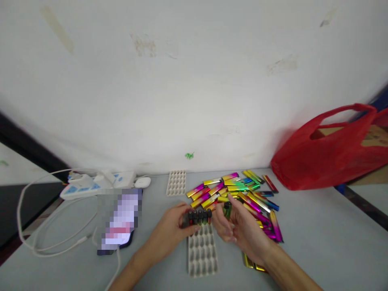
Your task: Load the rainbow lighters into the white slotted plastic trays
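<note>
"Five dark-topped lighters (pixel 200 217): why so upright?"

"Left hand's (pixel 171 226) fingers grasp their side, probably steadying them at the pale tray's (pixel 202 262) far end, well apart from the worktop's (pixel 318 230) far edge."

"Right hand (pixel 244 228)?"

"Fingers grasping one greenish lighter (pixel 227 211) beside the loose pile (pixel 238 188), seemingly for short reaches."

The single view is taken from a camera worn on the person's head. It faces forward and downward, across the grey flat tabletop (pixel 163 266) to the white scuffed wall (pixel 194 89), which fills the upper half of the frame. The tabletop's near part lies at the bottom edge. With one view only, no overlap between views exists.
</note>
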The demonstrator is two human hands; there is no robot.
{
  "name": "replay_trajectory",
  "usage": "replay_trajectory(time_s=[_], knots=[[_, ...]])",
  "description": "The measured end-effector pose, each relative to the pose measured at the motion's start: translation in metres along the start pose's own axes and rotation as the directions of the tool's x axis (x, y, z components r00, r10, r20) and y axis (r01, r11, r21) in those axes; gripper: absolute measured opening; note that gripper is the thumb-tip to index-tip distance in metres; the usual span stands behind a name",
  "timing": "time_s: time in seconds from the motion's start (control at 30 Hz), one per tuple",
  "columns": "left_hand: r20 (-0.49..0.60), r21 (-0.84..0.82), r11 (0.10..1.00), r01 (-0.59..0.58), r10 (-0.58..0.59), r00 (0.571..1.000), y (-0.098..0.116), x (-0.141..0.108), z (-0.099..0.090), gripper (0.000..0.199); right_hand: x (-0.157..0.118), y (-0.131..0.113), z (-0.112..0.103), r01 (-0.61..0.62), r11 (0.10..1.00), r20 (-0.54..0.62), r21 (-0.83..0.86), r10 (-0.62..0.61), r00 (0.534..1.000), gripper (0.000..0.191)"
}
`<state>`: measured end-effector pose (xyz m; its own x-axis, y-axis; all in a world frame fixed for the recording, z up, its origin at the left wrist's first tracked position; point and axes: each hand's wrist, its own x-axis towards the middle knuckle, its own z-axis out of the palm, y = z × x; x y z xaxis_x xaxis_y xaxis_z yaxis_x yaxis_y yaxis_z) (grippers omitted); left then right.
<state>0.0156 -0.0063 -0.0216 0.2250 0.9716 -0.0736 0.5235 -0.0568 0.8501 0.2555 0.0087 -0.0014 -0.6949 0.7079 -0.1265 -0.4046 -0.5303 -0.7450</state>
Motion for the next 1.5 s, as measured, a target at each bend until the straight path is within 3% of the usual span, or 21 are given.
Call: replay_trajectory(time_s=[0.27, 0.37, 0.5, 0.6, 0.67, 0.77, 0.9, 1.1, 1.27, 1.5], knots=[[0.012, 0.012, 1.000, 0.004, -0.004, 1.000, -0.001, 0.000, 0.000, 0.019, 0.003, 0.000, 0.003, -0.090, 0.995, -0.073, -0.040, 0.087, 0.994, 0.065], [0.014, 0.036, 0.999, 0.006, -0.007, 1.000, 0.002, 0.000, -0.001, 0.021, 0.004, 0.001, 0.005, -0.072, 0.997, -0.099, -0.035, 0.068, 0.993, 0.067], [0.013, 0.053, 0.998, 0.019, -0.020, 1.000, 0.003, -0.001, -0.002, 0.021, 0.005, 0.003, 0.009, 0.054, 0.996, -0.161, -0.072, -0.065, 0.985, 0.066], [0.026, 0.014, 1.000, 0.012, -0.012, 1.000, 0.003, -0.001, -0.002, 0.021, 0.005, 0.002, 0.011, 0.213, 0.959, -0.203, -0.190, -0.250, 0.947, 0.058], [0.031, -0.006, 1.000, 0.003, -0.003, 1.000, 0.002, -0.001, -0.002, 0.025, 0.004, 0.001, 0.011, 0.251, 0.947, -0.230, -0.203, -0.295, 0.927, 0.052], [0.026, 0.011, 1.000, -0.008, 0.007, 1.000, 0.001, 0.000, -0.002, 0.026, 0.001, -0.002, 0.008, 0.215, 0.969, -0.217, -0.124, -0.238, 0.947, 0.049], [0.023, 0.048, 0.999, -0.001, 0.000, 1.000, 0.002, 0.000, -0.002, 0.022, 0.000, -0.002, 0.004, 0.098, 0.992, -0.089, -0.075, -0.105, 0.990, 0.068], [0.023, 0.045, 0.999, 0.010, -0.011, 1.000, 0.002, -0.001, -0.001, 0.014, 0.001, 0.000, 0.007, -0.032, 0.999, 0.031, -0.001, 0.032, 0.999, 0.070], [0.012, 0.027, 1.000, -0.005, 0.004, 1.000, 0.002, -0.002, 0.000, 0.015, 0.001, 0.002, 0.006, -0.090, 0.995, 0.009, -0.035, 0.091, 0.996, 0.065], [0.024, 0.021, 1.000, 0.003, -0.004, 1.000, 0.001, -0.001, 0.000, 0.019, 0.000, 0.012, 0.005, -0.068, 0.993, -0.041, -0.102, 0.064, 0.997, 0.062]])
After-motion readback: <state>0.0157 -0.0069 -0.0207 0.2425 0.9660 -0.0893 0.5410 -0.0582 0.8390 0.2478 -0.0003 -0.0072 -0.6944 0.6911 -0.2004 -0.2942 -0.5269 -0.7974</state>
